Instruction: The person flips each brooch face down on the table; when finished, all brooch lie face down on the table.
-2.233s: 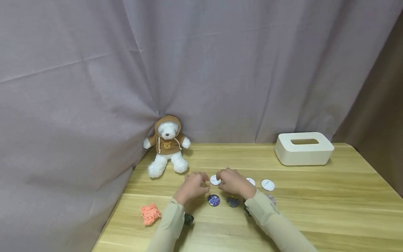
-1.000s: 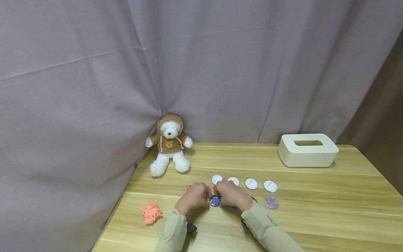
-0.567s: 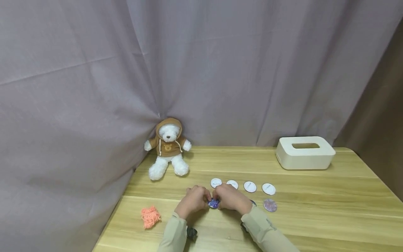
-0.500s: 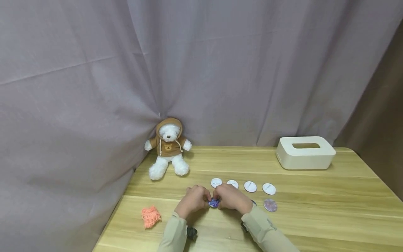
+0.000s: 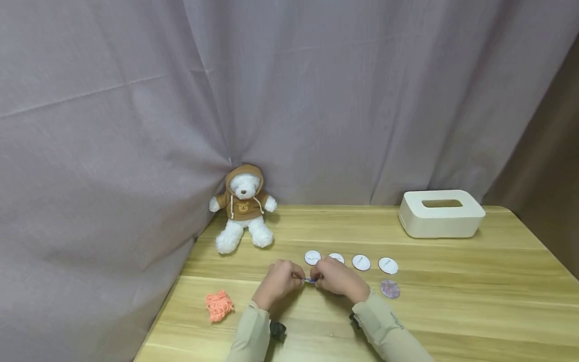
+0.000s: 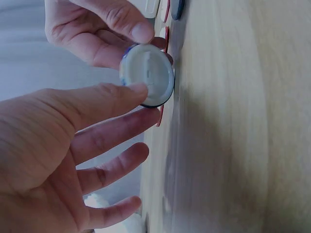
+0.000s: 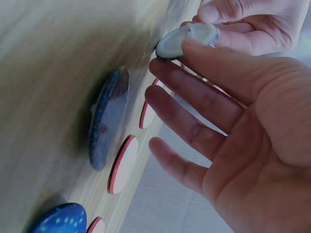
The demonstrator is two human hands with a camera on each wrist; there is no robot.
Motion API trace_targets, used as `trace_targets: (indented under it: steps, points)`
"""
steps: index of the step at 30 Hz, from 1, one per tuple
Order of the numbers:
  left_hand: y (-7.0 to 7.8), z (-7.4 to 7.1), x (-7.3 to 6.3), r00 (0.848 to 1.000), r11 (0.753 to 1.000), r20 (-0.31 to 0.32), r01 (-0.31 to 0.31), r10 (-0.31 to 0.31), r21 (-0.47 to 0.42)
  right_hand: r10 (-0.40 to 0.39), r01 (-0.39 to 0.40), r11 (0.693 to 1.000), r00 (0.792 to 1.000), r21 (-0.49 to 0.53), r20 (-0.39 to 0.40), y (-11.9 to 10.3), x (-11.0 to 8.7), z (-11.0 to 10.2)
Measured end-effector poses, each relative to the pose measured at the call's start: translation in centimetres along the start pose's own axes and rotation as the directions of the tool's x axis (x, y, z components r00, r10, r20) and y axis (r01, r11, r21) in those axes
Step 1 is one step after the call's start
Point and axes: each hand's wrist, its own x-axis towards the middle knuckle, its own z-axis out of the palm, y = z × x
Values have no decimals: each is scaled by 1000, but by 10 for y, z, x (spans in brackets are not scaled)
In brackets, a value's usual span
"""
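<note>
A round pin-back badge (image 5: pixel 309 280) is held just above the table between both hands, tilted so it shows edge-on in the head view. Its white back (image 6: pixel 151 73) with the pin faces the left wrist camera. My left hand (image 5: pixel 279 282) pinches one edge between thumb and index finger, the other fingers spread. From the opposite edge, my right hand (image 5: pixel 339 277) grips it with thumb and index finger. Beyond them lies a row of several white-backed badges (image 5: pixel 361 262). Near the right hand are a bluish patterned badge (image 7: pixel 109 119) and a deep blue one (image 7: pixel 60 218).
A pinkish-purple badge (image 5: pixel 390 289) lies on the wooden table (image 5: pixel 452 301) right of the hands. Coral yarn (image 5: pixel 219 305) sits at the left. A white teddy bear (image 5: pixel 244 206) in a brown hoodie and a cream tissue box (image 5: pixel 442 214) stand at the back.
Both hands reached down to the purple-blue badge lying face up in the front row. They took it by its edges, lifted it and tipped it on edge.
</note>
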Motion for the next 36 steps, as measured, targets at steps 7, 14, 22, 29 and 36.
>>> trace_targets:
  steps: [7,14,22,29,36]
  points:
    - [3,-2,3,999,999,-45,12,-13,-30,-9,10,1000,999,26,-45,0,2,0]
    - [6,-3,6,998,1000,-67,16,-16,4,5,-2,1000,995,25,-97,-3,3,2]
    - [10,0,6,997,999,-75,29,-28,17,9,-5,1000,989,24,-146,-3,3,4]
    - [11,4,8,998,998,-29,58,-58,24,62,-60,998,988,17,-144,-1,3,10]
    - [11,8,12,1000,991,13,26,-28,128,108,-108,994,989,3,-100,0,6,12]
